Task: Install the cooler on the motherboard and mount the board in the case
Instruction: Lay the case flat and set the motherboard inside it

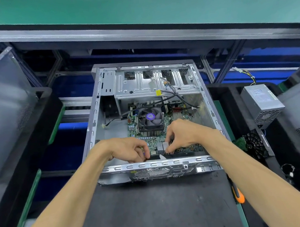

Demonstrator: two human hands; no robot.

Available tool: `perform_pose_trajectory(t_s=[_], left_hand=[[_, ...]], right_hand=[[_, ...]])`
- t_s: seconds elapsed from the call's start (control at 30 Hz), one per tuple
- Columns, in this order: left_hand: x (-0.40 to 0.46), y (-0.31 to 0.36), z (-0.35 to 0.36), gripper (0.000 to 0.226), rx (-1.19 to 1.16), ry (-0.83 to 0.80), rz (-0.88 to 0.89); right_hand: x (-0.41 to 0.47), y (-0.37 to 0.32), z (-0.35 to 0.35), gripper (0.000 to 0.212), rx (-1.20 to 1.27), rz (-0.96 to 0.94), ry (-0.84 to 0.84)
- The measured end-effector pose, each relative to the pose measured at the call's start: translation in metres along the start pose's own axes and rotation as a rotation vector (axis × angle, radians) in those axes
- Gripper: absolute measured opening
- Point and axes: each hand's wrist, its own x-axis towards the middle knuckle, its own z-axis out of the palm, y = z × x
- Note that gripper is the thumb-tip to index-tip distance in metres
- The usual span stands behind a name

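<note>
An open metal computer case (209, 105) lies flat on a dark mat. Inside it sits the green motherboard (154, 140), with the cooler (150, 119), a black fan with a purple hub over a finned heatsink, on top of it. My left hand (128, 149) curls its fingers round the board's near left edge by the rear ports. My right hand (181, 135) pinches the board at the silver port blocks near the case's rear wall. Black cables run from the drive cage down over the board.
A grey power supply (262, 104) stands at the right with loose wires. A black fan part (253, 144) lies beside the case's right side. An orange-handled screwdriver (237, 194) rests on the mat (154, 208) under my right forearm. A metal side panel (4, 109) leans at the left.
</note>
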Motion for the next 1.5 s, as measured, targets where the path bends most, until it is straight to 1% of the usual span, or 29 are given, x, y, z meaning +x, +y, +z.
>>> perform_pose_trajectory(t_s=[0.1,0.17,0.23,0.27,0.33,0.37,0.47,0.5,0.57,0.6,0.63,0.67,0.77,0.8,0.83,0.9,0.93,0.97,1.07,1.2,1.3,1.5], left_hand=[[0.006,0.003,0.004,0.025,0.026,0.049,0.015],[0.012,0.006,0.007,0.023,0.162,0.083,0.032],[0.018,0.011,0.009,0.007,0.269,0.119,0.054],[0.02,0.012,0.009,0.005,0.269,0.131,0.071],[0.021,0.013,0.007,0.016,0.227,0.165,0.095],[0.021,0.012,0.005,0.017,0.201,0.178,0.101],[0.017,0.008,0.002,0.011,0.059,0.201,0.11],[0.015,0.006,0.001,0.011,0.009,0.206,0.111],[0.014,0.002,-0.002,0.013,-0.062,0.193,0.109],[0.013,0.002,-0.003,0.014,-0.088,0.186,0.109],[0.013,0.001,-0.003,0.015,-0.122,0.19,0.108],[0.013,0.001,-0.003,0.017,-0.161,0.211,0.105],[0.014,0.005,-0.004,0.017,-0.279,0.285,0.075],[0.015,0.005,-0.005,0.014,-0.32,0.291,0.067],[0.016,0.006,-0.006,0.016,-0.346,0.288,0.065],[0.017,0.005,-0.008,0.033,-0.329,0.299,0.064],[0.017,0.005,-0.009,0.038,-0.292,0.315,0.073],[0.016,0.005,-0.009,0.037,-0.263,0.324,0.091],[0.013,0.006,-0.01,0.027,-0.276,0.316,0.157],[0.015,0.004,-0.014,0.022,-0.451,0.392,0.186],[0.016,0.003,-0.016,0.02,-0.537,0.397,0.194],[0.016,0.005,-0.014,0.017,-0.554,0.422,0.198]], right_hand=[[0.001,0.0,0.001,0.026,-0.054,-0.006,-0.021],[0.001,-0.001,0.002,0.026,-0.078,0.005,-0.04],[0.002,-0.002,0.003,0.026,-0.093,0.013,-0.056],[0.003,-0.002,0.003,0.026,-0.104,0.01,-0.062],[0.004,-0.003,0.005,0.026,-0.131,-0.007,-0.07],[0.004,-0.003,0.005,0.026,-0.14,-0.014,-0.071],[0.004,0.001,0.006,0.027,-0.136,-0.021,-0.076],[0.004,0.002,0.006,0.024,-0.088,-0.019,-0.072],[0.003,0.005,0.004,0.013,0.102,-0.025,-0.023],[0.002,0.005,0.004,0.01,0.201,-0.036,0.008],[0.002,0.003,0.003,0.012,0.294,-0.043,0.015],[0.001,-0.001,0.003,0.015,0.388,-0.048,-0.015],[-0.003,-0.012,0.001,0.025,0.601,-0.06,-0.2],[-0.004,-0.015,-0.001,0.027,0.642,-0.069,-0.232],[-0.005,-0.017,-0.003,0.027,0.687,-0.075,-0.239],[-0.005,-0.018,-0.008,0.026,0.806,-0.058,-0.188],[-0.005,-0.018,-0.01,0.025,0.86,-0.044,-0.15],[-0.005,-0.017,-0.012,0.024,0.897,-0.032,-0.119],[-0.004,-0.014,-0.015,0.022,0.882,-0.014,-0.102],[-0.005,-0.011,-0.014,0.019,0.892,0.005,-0.143],[-0.006,-0.01,-0.013,0.012,0.894,-0.054,-0.115],[-0.007,-0.011,-0.014,0.013,0.918,-0.19,-0.066]])
